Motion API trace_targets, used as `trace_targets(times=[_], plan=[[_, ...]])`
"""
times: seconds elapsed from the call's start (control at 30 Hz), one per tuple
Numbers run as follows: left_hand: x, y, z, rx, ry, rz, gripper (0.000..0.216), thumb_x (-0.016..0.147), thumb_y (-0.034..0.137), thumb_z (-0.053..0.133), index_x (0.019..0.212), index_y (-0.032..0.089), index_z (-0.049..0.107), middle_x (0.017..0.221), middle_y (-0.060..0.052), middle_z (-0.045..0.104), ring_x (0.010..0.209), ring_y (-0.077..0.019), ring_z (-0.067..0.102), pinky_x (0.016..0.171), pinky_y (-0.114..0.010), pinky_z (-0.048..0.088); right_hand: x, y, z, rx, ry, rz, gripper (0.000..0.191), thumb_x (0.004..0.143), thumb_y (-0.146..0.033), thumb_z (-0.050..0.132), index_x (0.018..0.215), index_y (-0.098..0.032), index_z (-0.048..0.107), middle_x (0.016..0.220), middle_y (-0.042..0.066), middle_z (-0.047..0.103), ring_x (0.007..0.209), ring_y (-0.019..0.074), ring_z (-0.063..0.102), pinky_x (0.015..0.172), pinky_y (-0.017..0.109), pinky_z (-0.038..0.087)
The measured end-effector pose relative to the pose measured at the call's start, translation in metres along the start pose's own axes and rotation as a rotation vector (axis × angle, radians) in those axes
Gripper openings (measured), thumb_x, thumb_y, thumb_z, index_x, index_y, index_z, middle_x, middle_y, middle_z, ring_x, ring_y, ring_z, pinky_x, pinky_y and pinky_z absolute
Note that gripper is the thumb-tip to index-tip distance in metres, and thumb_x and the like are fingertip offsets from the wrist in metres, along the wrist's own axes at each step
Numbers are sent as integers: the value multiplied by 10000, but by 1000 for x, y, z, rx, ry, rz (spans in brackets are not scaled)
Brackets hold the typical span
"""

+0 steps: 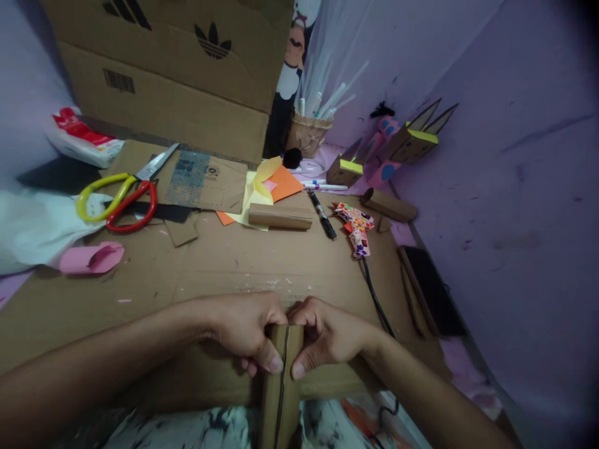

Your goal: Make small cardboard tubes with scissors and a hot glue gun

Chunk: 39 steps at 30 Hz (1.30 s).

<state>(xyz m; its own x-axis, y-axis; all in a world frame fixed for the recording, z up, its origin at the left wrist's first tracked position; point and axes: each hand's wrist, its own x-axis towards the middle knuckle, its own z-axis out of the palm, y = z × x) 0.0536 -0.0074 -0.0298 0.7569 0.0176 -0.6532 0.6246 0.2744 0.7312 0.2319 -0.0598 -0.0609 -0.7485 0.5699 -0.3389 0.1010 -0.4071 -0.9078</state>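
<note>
A long rolled cardboard tube [292,399] points away from my body at the bottom centre, with a dark seam running along its top. My left hand [255,330] grips its left side near the far end, thumb pressed beside the seam. On the opposite side my right hand [325,333] holds the same end, its thumb close to the seam too. Both hands have curled fingers, some hidden behind the tube. The tube's near end runs out of the picture over patterned cloth.
Scissors [135,193], a pink paper roll [91,257] and cardboard scraps lie left. A short cardboard roll [281,216], black marker [322,215], flower-patterned glue gun [356,227] with cord and dark phone [433,290] lie ahead and right. A large cardboard box [173,81] stands behind.
</note>
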Motion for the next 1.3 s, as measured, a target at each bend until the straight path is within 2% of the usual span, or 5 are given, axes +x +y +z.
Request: trace_targets(times=[0.27, 0.5, 0.77, 0.97, 1.3], plan=[[-22, 17, -14, -53, 590, 459, 554, 671, 282, 654, 1167, 170, 435, 886, -16, 591, 808, -151, 587, 713, -278, 477, -9, -31, -6, -15, 452, -142, 278, 592, -320, 794, 672, -111, 629, 678, 0, 607, 607, 105, 528, 603, 227, 442], [-27, 0, -13, -197, 519, 612, 427, 824, 394, 550, 1191, 185, 490, 1208, -99, 571, 1088, -230, 537, 870, -335, 439, -1, -66, 17, -628, 660, -382, 30, 742, -133, 651, 738, -150, 627, 756, 23, 636, 723, 151, 577, 670, 251, 453], [-32, 0, -15, 123, 847, 824, 322, 864, 363, 510, 1161, 245, 474, 1197, -70, 567, 1113, -247, 530, 932, -342, 432, 12, -73, 16, -583, 928, -784, 125, 752, -144, 657, 846, -197, 596, 900, 27, 667, 809, 145, 630, 713, 228, 497], [-49, 5, -20, 580, 1109, 875, 372, 893, 225, 435, 1227, 388, 425, 1324, 7, 491, 1232, -205, 447, 1007, -322, 398, 6, -80, 7, -810, 827, -878, 147, 770, -53, 613, 822, -190, 603, 916, 41, 674, 863, 146, 629, 757, 230, 478], [-64, 48, -23, 1143, 968, 952, 280, 833, 79, 392, 976, 247, 565, 1071, -59, 618, 965, -160, 604, 783, -211, 488, -9, -94, 3, -929, 773, -788, 133, 756, -70, 602, 822, -185, 589, 813, 18, 665, 782, 135, 619, 700, 215, 457]])
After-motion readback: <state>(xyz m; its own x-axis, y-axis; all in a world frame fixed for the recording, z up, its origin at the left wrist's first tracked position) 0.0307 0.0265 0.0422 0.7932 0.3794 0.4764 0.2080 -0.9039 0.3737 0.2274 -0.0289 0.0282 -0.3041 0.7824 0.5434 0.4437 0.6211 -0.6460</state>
